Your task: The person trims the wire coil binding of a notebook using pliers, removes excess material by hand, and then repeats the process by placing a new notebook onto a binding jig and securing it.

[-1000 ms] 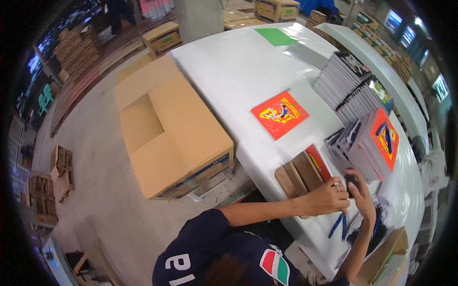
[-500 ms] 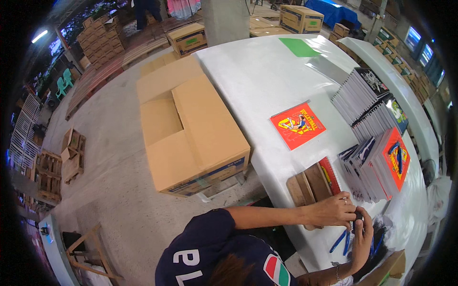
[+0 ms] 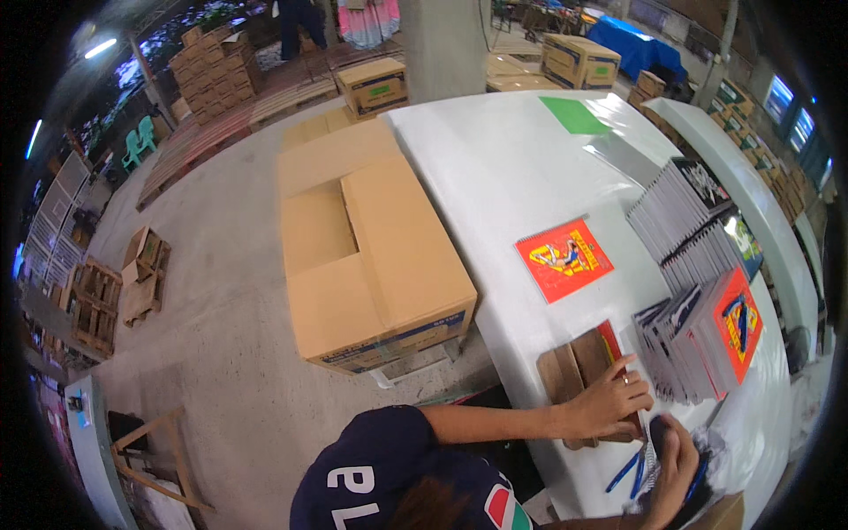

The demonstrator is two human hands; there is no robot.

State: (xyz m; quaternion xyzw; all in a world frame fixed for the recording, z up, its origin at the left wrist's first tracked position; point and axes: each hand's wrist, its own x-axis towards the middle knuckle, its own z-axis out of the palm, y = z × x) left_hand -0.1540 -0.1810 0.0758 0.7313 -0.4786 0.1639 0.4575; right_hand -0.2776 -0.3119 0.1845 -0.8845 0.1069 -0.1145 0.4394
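Head view: left hand (image 3: 609,405) lies flat, grip spread, on brown notebooks (image 3: 579,371); right hand (image 3: 676,461) pinches pens (image 3: 638,468).

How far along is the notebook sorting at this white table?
Already lined up: a fanned row of notebooks along the table's right side. In hand: the left hand rests on brown cardboard sheets, the right hand grips something dark near blue pens. Left: one red notebook lies apart.
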